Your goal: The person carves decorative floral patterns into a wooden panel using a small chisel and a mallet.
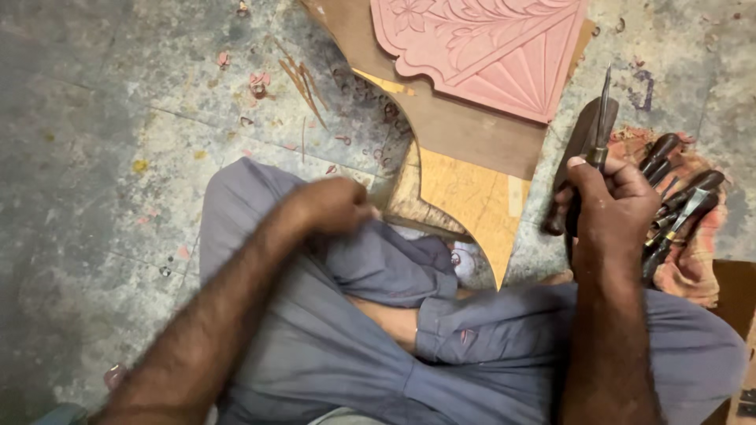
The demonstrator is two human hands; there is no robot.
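My right hand [610, 206] grip is clamped on a chisel [602, 118]; my blurred left hand [331, 206] grip: cannot tell.

At right of the frame the right hand [610, 201] grips a thin metal chisel [602, 114], blade pointing up. Just beside it, more wooden-handled chisels [677, 197] lie on a cloth [697, 267]. The left hand [331, 206], blurred, rests at centre on the grey trousers [315, 330]. A pink carved panel [488, 47] lies at the top on the floor [94, 157].

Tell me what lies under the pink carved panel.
Under the pink carved panel lies a brown board, with a yellowish plywood piece lower down. The panel hides whatever is beneath its middle.
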